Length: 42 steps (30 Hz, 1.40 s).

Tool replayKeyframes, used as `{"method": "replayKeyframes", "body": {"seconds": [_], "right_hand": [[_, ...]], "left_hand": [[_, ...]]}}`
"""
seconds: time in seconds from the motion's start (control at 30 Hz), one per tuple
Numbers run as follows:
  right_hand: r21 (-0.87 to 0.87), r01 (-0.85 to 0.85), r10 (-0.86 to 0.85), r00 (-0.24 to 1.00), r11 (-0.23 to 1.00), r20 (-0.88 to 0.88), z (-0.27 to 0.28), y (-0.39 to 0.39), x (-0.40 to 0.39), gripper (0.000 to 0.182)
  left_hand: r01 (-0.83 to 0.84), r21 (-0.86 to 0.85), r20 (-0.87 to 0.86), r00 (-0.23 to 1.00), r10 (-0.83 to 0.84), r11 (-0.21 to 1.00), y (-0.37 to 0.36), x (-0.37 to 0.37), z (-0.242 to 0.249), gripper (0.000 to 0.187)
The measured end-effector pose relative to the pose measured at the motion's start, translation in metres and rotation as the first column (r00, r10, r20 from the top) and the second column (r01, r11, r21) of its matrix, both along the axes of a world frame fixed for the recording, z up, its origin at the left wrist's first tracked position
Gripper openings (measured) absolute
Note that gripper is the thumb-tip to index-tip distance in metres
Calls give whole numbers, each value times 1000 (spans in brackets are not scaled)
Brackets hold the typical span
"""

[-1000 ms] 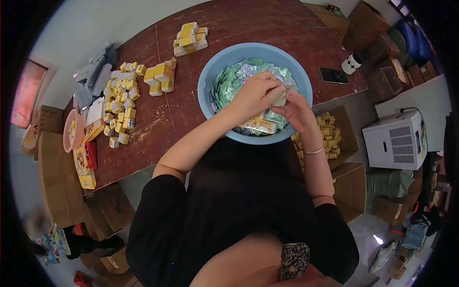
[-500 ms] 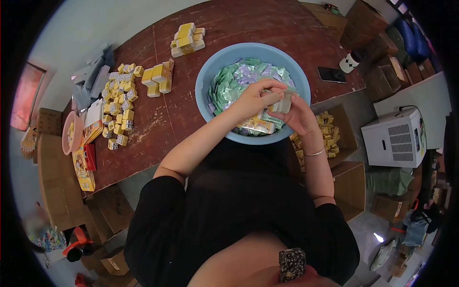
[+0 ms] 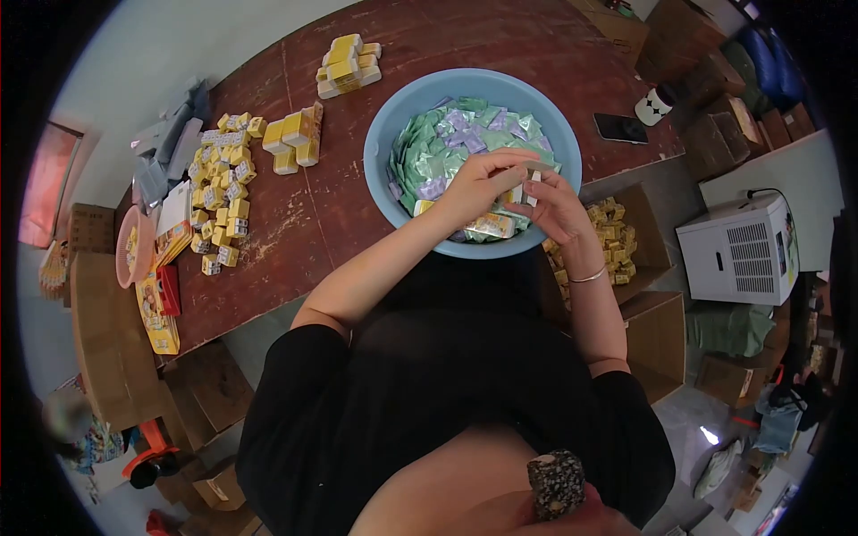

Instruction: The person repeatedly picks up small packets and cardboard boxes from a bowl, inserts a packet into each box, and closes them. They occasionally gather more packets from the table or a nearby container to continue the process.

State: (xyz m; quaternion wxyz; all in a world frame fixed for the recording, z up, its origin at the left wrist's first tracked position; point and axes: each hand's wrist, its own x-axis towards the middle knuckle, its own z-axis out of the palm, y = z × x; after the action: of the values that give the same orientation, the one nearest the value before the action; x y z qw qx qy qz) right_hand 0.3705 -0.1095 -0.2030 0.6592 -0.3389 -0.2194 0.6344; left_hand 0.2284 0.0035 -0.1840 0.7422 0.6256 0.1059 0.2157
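Observation:
Over the front of a blue basin (image 3: 380,170), my two hands meet at a small white-and-yellow box (image 3: 517,194). My left hand (image 3: 487,185) is closed, thumb and fingers gripping the box from the left. My right hand (image 3: 556,207) has its fingertips pinched on the box's right side; part of the box is hidden by the fingers. Shiny green and purple sachets (image 3: 465,138) fill the basin beneath. A flat yellow-and-white carton (image 3: 492,226) lies on the sachets below my hands, and another yellow piece shows by my left wrist.
Small yellow boxes (image 3: 219,192) lie in a group on the red-brown table (image 3: 295,210). Two stacks of yellow-white boxes (image 3: 293,138) stand behind. A phone (image 3: 620,128) and a cup (image 3: 655,105) are at right. More yellow boxes fill a carton (image 3: 657,255) below.
My right hand's fingers have shifted slightly on the small box, which is turned and now more covered. The view has tilted a little, so the basin appears higher.

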Motion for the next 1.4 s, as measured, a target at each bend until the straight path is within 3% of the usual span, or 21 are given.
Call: {"method": "replayKeyframes", "body": {"seconds": [0.17,0.3,0.37,0.43,0.53,0.63,0.7,0.8,0.87,0.97,1.1,1.2,1.27,1.4], "right_hand": [[-19,-28,27,1000,999,-11,6,-1,1,32],[-39,-2,7,993,999,120,-3,0,1,30],[-64,-6,13,995,998,98,7,-1,1,32],[-86,-12,19,997,996,77,13,-3,3,33],[62,-136,140,988,989,-59,21,-7,3,38],[150,-95,117,982,984,-148,30,-12,-9,46],[122,73,-96,976,990,194,23,-11,-14,53],[129,135,-172,926,982,336,19,-11,-9,59],[135,143,-182,921,980,346,20,-10,-9,59],[128,165,-201,908,978,368,22,-11,-11,59],[159,186,-233,900,970,368,19,-11,-11,59],[162,186,-236,890,969,390,18,-12,-10,59],[154,187,-233,891,970,389,20,-12,-12,59],[139,193,-229,915,971,333,16,-11,-14,59]], "left_hand": [[-16,40,55,998,13,999,-2,-4,0,26],[-83,276,101,993,58,958,-2,-5,-8,26],[-128,353,120,989,90,927,-3,-5,0,27],[-264,712,294,953,65,651,-3,-5,11,27],[-288,771,335,942,23,569,1,-7,15,33],[-343,678,352,928,122,650,9,-8,13,40],[-355,687,353,926,137,634,8,-7,13,40],[-387,708,372,916,154,591,0,-8,22,36],[-304,635,298,945,137,710,0,-11,23,36],[-330,684,332,935,124,650,4,-11,24,31],[-338,659,349,929,125,672,5,-10,27,25],[-332,586,331,931,156,739,3,-11,29,20],[-260,469,217,960,174,844,2,-13,32,20],[-326,523,257,941,219,788,-1,-12,32,20]]}}
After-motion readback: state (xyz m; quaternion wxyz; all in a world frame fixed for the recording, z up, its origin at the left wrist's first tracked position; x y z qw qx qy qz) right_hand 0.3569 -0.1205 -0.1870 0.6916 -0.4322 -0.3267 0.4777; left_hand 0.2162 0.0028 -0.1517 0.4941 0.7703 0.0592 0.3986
